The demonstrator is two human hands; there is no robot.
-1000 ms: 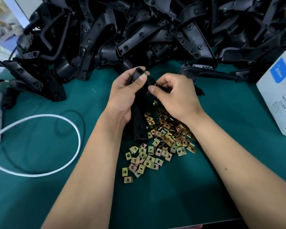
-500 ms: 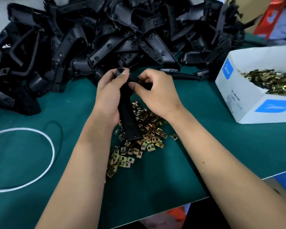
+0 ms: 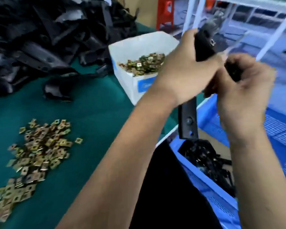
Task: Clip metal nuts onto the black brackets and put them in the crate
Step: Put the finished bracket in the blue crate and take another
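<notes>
A black bracket (image 3: 188,119) hangs upright in mid-air over the near corner of a blue crate (image 3: 210,192), its lower end sticking out below the left hand (image 3: 185,71) and its upper end rising above the fingers toward 12 o'clock. The left hand is clenched around the bracket's middle, thumb side up. A small metal nut (image 3: 212,42) shows clipped on the bracket's upper edge, just above the grip. The right hand (image 3: 244,90), at 3 o'clock from the left and touching it, curls round a second dark part (image 3: 233,71) that seems to be another arm of the same bracket; motion blur leaves the join unclear. Below the bracket, at 6 o'clock, finished black brackets (image 3: 210,161) lie in a heap inside the crate. At 9 o'clock from the hands stands a white box (image 3: 132,86) filled with brass-coloured nuts (image 3: 144,63), resting on a green table (image 3: 92,113). Farther out, at 8 o'clock, loose nuts (image 3: 40,149) are scattered across the table. At 10 o'clock, a large pile of black brackets (image 3: 40,38) covers the far side of the table.
</notes>
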